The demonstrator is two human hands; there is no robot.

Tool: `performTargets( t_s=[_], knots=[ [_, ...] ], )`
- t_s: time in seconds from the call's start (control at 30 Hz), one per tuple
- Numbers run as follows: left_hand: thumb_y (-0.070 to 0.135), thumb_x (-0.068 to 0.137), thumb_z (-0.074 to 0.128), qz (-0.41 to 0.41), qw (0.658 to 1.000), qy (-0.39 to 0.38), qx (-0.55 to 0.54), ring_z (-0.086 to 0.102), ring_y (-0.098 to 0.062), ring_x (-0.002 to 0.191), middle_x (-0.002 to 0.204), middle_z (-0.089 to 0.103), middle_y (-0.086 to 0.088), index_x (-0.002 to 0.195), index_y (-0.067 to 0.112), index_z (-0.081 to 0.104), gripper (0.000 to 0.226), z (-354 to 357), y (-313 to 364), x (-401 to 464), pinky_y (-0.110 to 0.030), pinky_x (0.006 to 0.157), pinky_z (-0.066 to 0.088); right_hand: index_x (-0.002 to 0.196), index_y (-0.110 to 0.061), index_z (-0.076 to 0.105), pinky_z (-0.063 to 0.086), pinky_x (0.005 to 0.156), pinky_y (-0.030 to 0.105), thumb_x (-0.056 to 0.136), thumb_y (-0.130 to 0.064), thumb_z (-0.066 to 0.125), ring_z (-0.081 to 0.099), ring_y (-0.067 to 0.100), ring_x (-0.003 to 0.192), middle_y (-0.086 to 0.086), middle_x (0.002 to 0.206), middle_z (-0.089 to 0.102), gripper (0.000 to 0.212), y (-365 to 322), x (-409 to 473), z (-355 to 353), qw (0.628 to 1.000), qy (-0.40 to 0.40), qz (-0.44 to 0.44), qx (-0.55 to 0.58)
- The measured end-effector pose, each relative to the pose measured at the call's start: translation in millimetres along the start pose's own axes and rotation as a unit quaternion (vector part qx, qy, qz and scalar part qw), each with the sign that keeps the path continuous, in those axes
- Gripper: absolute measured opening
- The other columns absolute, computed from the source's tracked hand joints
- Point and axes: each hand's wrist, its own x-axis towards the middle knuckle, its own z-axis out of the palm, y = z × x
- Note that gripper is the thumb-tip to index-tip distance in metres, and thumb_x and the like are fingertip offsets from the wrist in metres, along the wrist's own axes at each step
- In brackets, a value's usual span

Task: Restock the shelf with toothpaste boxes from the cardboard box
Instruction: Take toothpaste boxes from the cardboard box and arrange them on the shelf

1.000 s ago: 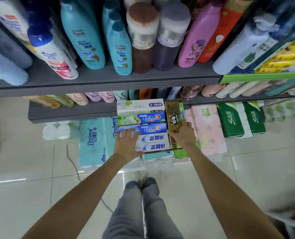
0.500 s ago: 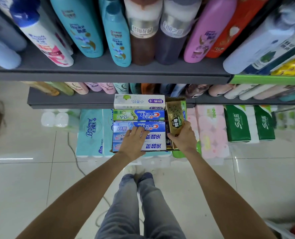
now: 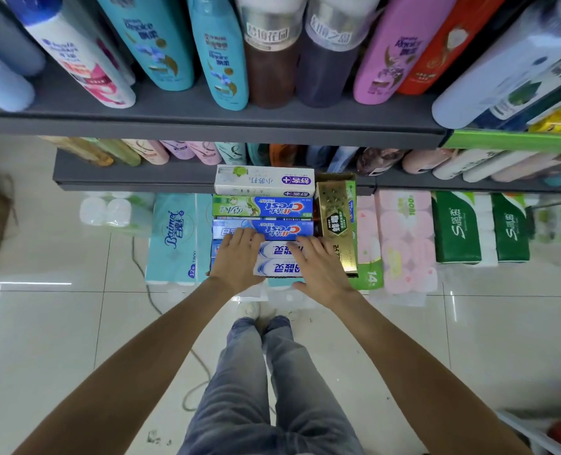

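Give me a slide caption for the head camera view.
Both hands, left and right, rest on toothpaste boxes stacked below shampoo shelves.

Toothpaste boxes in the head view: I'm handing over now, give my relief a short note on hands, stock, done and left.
Left hand lies flat, fingers straight, on the white-and-blue toothpaste boxes.
Right hand rests open on the same boxes, beside the upright gold toothpaste box.
All stock sits in the brown cardboard box: white box, two blue Crest boxes.
Done: nothing visibly shelved.
Left: lift boxes out and place them on the grey shelf.
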Motion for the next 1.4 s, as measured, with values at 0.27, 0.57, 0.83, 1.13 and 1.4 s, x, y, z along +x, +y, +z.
performTargets(
  t_s=[0.27, 0.57, 0.83, 1.13, 1.4],
  knots=[
    [0.047, 0.045, 0.086, 0.057, 0.998, 0.017, -0.002, 0.059, -0.027, 0.092, 0.102, 0.060, -0.012, 0.109, 0.009, 0.049, 0.083, -4, -5, -2, -0.037, 0.082, 0.050, 0.103, -0.010, 0.057, 0.045, 0.076, 0.034, 0.043, -0.047, 0.082, 0.054, 0.025, 0.087, 0.009, 0.099, 0.057, 0.075, -3, 20, -20, 1.000, -0.019, 0.002, -0.015],
    [0.041, 0.061, 0.083, -0.083, 0.953, 0.116, -0.268, 0.054, -0.017, 0.096, 0.109, 0.057, -0.001, 0.119, 0.012, 0.048, 0.074, -49, -6, -22, -0.030, 0.076, 0.047, 0.135, -0.012, 0.034, 0.040, 0.103, 0.033, 0.076, -0.029, 0.076, 0.044, 0.018, 0.122, 0.010, 0.136, 0.038, 0.075, -12, -13, -68, 0.866, 0.164, 0.182, 0.435],
    [0.019, 0.079, 0.074, -0.229, 0.737, 0.098, -0.629, 0.062, -0.011, 0.090, 0.106, 0.060, -0.004, 0.120, 0.013, 0.034, 0.058, -133, 21, -45, -0.009, 0.063, 0.050, 0.142, -0.022, 0.024, 0.044, 0.091, 0.011, 0.081, -0.015, 0.072, 0.051, -0.004, 0.118, -0.008, 0.137, 0.046, 0.078, -67, -11, -139, 0.740, 0.002, 0.077, 0.668],
    [0.048, 0.088, 0.057, -0.175, 0.715, 0.164, -0.657, 0.063, -0.010, 0.105, 0.113, 0.064, 0.010, 0.119, 0.025, 0.048, 0.040, -183, -24, -83, -0.031, 0.090, 0.050, 0.129, -0.032, 0.040, 0.054, 0.081, 0.030, 0.082, -0.002, 0.065, 0.061, 0.009, 0.106, -0.011, 0.119, 0.059, 0.061, -84, 19, -198, 0.706, 0.006, 0.046, 0.707],
    [0.056, 0.086, 0.050, -0.101, 0.668, 0.182, -0.715, 0.066, -0.009, 0.092, 0.109, 0.068, 0.005, 0.128, 0.029, 0.053, 0.050, -242, -132, -160, -0.024, 0.076, 0.051, 0.123, -0.034, 0.048, 0.051, 0.072, 0.025, 0.065, -0.010, 0.066, 0.063, 0.011, 0.083, -0.010, 0.095, 0.070, 0.065, -149, 50, -256, 0.652, 0.000, 0.008, 0.758]
  ],
)
